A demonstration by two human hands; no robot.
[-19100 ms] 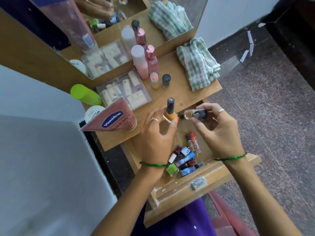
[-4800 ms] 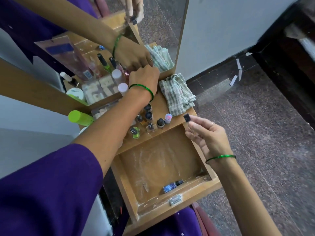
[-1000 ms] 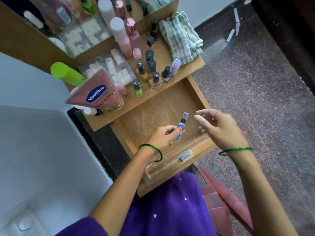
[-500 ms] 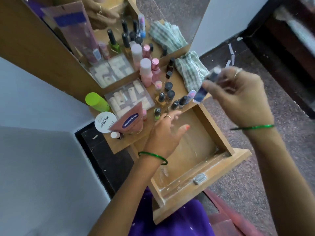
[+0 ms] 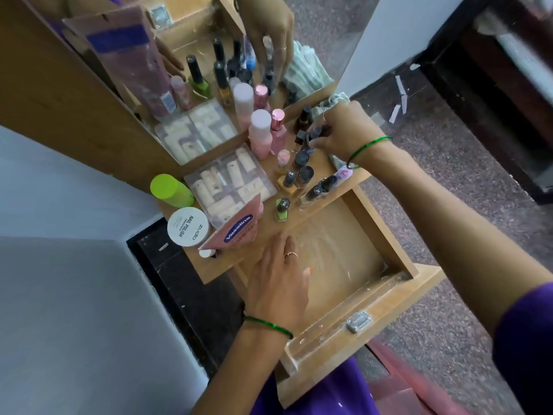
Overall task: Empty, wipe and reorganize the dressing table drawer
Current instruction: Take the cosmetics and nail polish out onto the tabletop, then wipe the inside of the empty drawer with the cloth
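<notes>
- A green-capped bottle [image 5: 170,190] is seen lying at the far left of the surface [image 5: 215,266], with a round white tub [image 5: 188,226] marked "NAIL POLISH" just in front of it.
- A pink Vaseline tube [image 5: 238,227] is noted beside the tub, leaning over the near edge of a clear plastic box [image 5: 229,182] of small pale tubes.
- The left hand [image 5: 276,284] is held over the near left corner of the drawer [image 5: 338,265]; its fingers are extended and relaxed, and nothing is gripped. A ring and a green bangle [image 5: 267,323] are worn.
- The drawer is pulled fully out below the surface. Nothing is seen lying in it, and white powdery streaks are visible on its wooden floor. A metal handle [image 5: 358,322] is fixed to its front panel.
- A cluster of nail polish bottles [image 5: 299,178] is stood on the surface just behind the drawer, a green one [image 5: 282,209] nearest the edge.
- Two pink bottles [image 5: 267,134] are stood behind the cluster, against the mirror [image 5: 314,31].
- The right hand [image 5: 344,131] is reached to the back of the cluster; its fingers are curled around a dark-capped bottle [image 5: 314,134], which is gripped there.
- A checked cloth [image 5: 335,103] is partly hidden behind the right hand.
</notes>
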